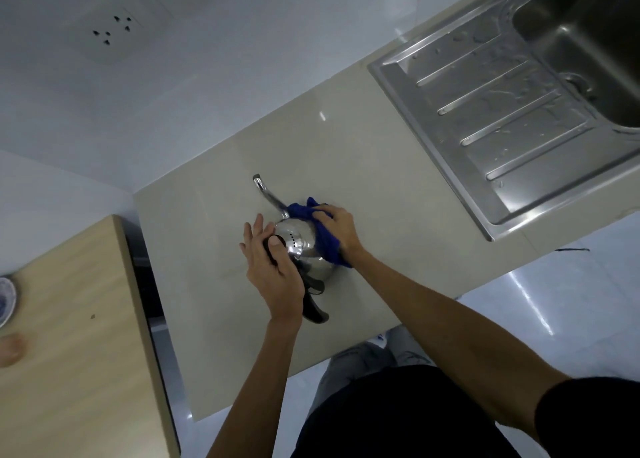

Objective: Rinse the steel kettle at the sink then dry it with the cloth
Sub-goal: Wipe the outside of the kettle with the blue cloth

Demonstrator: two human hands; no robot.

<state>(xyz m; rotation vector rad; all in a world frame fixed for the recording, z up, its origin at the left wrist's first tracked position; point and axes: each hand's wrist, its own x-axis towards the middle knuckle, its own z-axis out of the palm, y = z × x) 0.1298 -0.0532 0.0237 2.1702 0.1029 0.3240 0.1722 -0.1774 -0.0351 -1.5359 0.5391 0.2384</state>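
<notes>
The steel kettle (300,246) stands on the beige counter (381,197), its thin spout (266,192) pointing away and to the left, its black handle (313,307) toward me. My left hand (273,274) rests on the lid, thumb on the black knob, and holds the kettle steady. My right hand (337,230) presses a blue cloth (323,237) against the kettle's right side. The cloth wraps from the base of the spout down the right flank.
A steel sink (588,41) with a wet ribbed drainboard (491,111) lies at the upper right. A wooden table (76,336) stands at the left, with a patterned dish (5,300) at its edge. Wall sockets (114,29) sit on the white wall behind.
</notes>
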